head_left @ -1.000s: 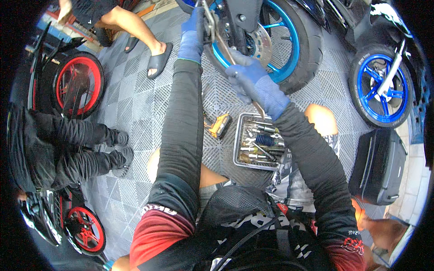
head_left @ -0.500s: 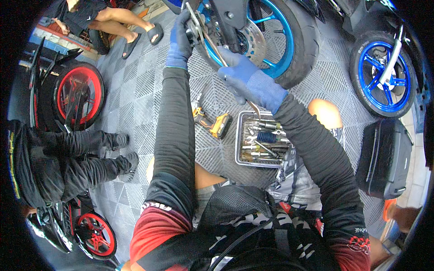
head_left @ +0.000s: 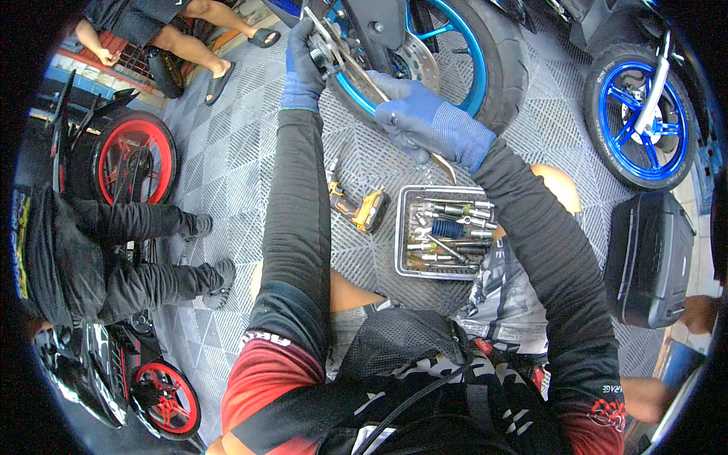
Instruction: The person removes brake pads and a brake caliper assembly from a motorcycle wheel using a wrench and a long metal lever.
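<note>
In a blue work glove, my left hand (head_left: 302, 72) is closed around a silver and dark metal part (head_left: 324, 39), which resembles a brake caliper on its bracket. My right hand (head_left: 425, 121), also gloved, grips a long thin flat strip (head_left: 445, 167). One end of it reaches up to the metal part, and the other sticks out below my palm. Its exact kind cannot be made out. Just beyond both hands stands a motorcycle wheel (head_left: 476, 76) with a light blue rim and a brake disc (head_left: 426, 67).
A tray (head_left: 400, 235) of sockets and hand tools sits by my knee, beside a yellow and black cordless drill (head_left: 367, 210). A black case (head_left: 651, 258) stands at right. One person (head_left: 144, 243) stands at left, another (head_left: 182, 45) sits at far left. Motorcycles surround the mat.
My right hand has moved slightly right and down with the strip. The left hand keeps its hold on the metal part. The seated person's feet have shifted.
</note>
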Demonstrator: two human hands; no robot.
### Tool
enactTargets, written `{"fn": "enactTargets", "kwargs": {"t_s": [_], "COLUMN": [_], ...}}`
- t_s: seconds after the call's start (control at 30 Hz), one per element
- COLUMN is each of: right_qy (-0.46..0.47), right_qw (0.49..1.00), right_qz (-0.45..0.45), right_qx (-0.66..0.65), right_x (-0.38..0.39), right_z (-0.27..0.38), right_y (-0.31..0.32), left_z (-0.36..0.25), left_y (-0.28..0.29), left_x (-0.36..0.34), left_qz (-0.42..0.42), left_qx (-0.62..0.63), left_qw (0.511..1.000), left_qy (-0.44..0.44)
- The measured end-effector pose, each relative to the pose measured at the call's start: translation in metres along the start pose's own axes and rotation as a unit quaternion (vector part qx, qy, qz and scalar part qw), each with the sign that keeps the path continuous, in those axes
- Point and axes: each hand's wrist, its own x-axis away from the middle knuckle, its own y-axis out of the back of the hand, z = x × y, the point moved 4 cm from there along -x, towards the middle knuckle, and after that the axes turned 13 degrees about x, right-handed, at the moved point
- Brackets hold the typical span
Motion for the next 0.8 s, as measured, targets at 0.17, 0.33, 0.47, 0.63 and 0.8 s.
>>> {"fn": "enactTargets", "kwargs": {"t_s": [0.17,0.33,0.47,0.63,0.8], "right_qy": [-0.006,-0.005,0.115,-0.039,-0.054], "right_qw": [0.998,0.986,0.893,0.972,0.975], "right_qz": [0.000,-0.100,-0.342,-0.184,-0.150], "right_qx": [0.062,0.130,0.270,0.140,0.153], "right_x": [0.004,-0.009,-0.018,-0.006,-0.004], "right_z": [0.009,-0.003,-0.027,-0.025,-0.018], "right_y": [0.001,-0.036,-0.047,-0.051,-0.039], "left_z": [0.000,-0.003,0.004,-0.002,-0.009], "left_y": [0.001,0.010,0.001,-0.003,0.001], "left_x": [-0.003,0.005,-0.001,0.003,-0.003], "left_qz": [0.017,-0.013,0.023,0.040,0.001], "left_qx": [0.043,0.101,0.117,0.054,0.020], "left_qw": [0.999,0.995,0.993,0.995,1.000], "left_qy": [-0.006,-0.013,-0.004,0.076,0.020]}}
